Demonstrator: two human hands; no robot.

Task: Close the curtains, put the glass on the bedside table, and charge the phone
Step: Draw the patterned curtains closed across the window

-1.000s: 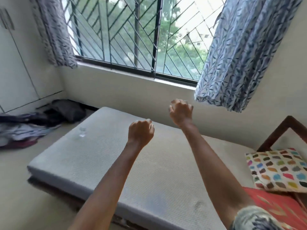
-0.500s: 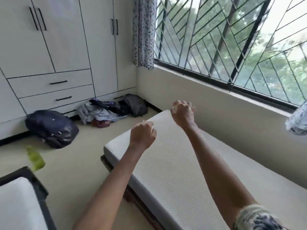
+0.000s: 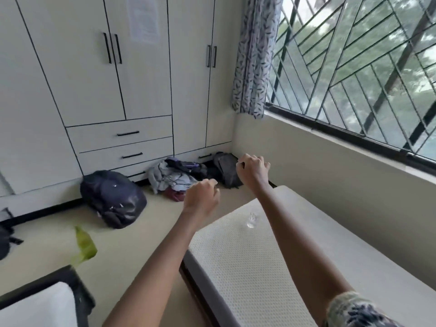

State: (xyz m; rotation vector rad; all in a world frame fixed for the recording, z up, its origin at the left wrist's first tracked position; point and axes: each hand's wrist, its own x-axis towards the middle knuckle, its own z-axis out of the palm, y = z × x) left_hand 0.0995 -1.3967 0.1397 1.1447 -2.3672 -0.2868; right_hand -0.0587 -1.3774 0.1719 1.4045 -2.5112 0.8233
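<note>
Our left hand [image 3: 201, 197] and right hand [image 3: 252, 171] are both curled, holding nothing; glass [image 3: 252, 220] sits on the mattress [image 3: 236, 267], curtain [image 3: 254, 55] bunched aside.

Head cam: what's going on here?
A person holds both arms out in front. The left hand and right hand have curled fingers and grip nothing. The curtain hangs bunched at the edge of the window, which is uncovered. A small glass is on the mattress, untouched. No phone is in view.

Fisted left hand [image 3: 201, 197] and right hand [image 3: 253, 171]
</note>
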